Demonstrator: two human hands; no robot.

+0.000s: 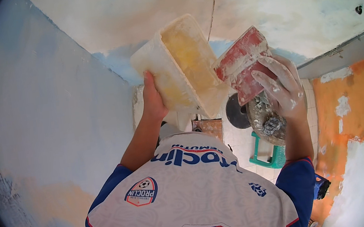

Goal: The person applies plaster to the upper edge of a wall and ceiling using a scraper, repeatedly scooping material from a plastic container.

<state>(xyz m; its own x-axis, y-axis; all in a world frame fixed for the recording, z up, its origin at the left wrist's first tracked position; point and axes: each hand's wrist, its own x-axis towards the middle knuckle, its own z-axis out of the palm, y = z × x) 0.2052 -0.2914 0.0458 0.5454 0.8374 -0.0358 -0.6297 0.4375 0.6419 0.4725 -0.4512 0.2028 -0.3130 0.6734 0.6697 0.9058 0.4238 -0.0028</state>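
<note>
My left hand (pixel 154 99) grips a white plastic rectangular tub (pixel 152 58) by its side wall, the thumb pressed against the outside. The tub is tilted, and its inside looks yellowish and smeared with pale residue. In my right hand (pixel 287 85) is a red putty spreader (pixel 247 61), streaked with whitish compound. The fingers lie across its upper face, and they are dusted with the same pale stuff. One corner of the spreader comes close to the tub's right rim; whether they touch, I cannot tell.
Below my right hand stands a basin (pixel 261 123) crusted with residue, above a green plastic stool (pixel 262 161) on the tiled floor. A dark round object (pixel 237 111) lies beside it. Painted walls surround me: bluish left (pixel 48 112), pale ahead (pixel 158 2), patchy orange right (pixel 350 96).
</note>
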